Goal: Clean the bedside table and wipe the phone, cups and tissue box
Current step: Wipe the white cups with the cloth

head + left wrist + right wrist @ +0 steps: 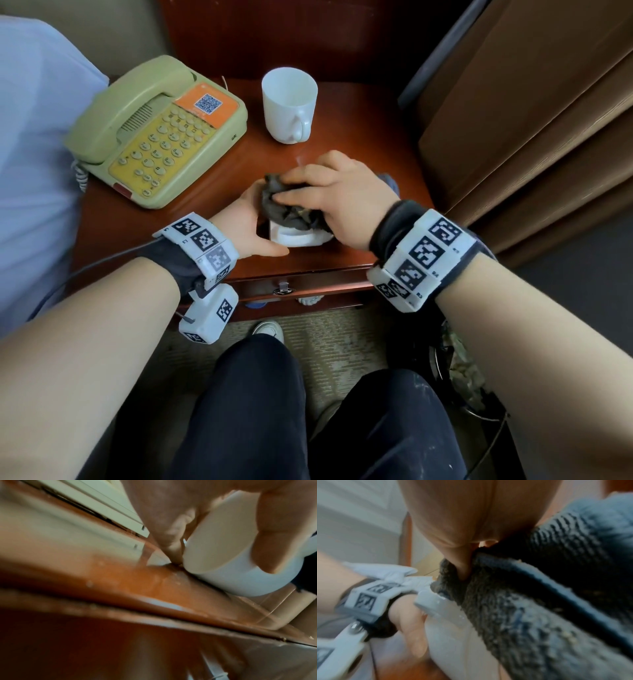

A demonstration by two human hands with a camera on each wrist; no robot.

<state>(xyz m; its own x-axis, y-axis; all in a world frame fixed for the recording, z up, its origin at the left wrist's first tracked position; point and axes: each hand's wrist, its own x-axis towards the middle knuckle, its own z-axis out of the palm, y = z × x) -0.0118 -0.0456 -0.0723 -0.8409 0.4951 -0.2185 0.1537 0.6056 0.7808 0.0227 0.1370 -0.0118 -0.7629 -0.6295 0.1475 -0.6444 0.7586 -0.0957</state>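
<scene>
A white cup [297, 238] stands near the front edge of the red-brown bedside table [363, 144]. My left hand [250, 219] grips its side; the left wrist view shows the cup [231, 561] with my thumb [283, 534] curled round it. My right hand [325, 192] grips a dark grey cloth [284, 205] bunched on top of the cup, hiding its rim. In the right wrist view the cloth [539, 601] drapes over the cup [453, 635]. A second white cup [289, 102] stands upright at the back. A pale green phone [157, 133] sits at the left. No tissue box is in view.
A pale blue bed sheet [34, 171] borders the table on the left and brown curtains [531, 120] on the right. A drawer front [284, 287] lies below the table edge. My dark-trousered legs [257, 411] are below, with a bin [462, 370] at the lower right.
</scene>
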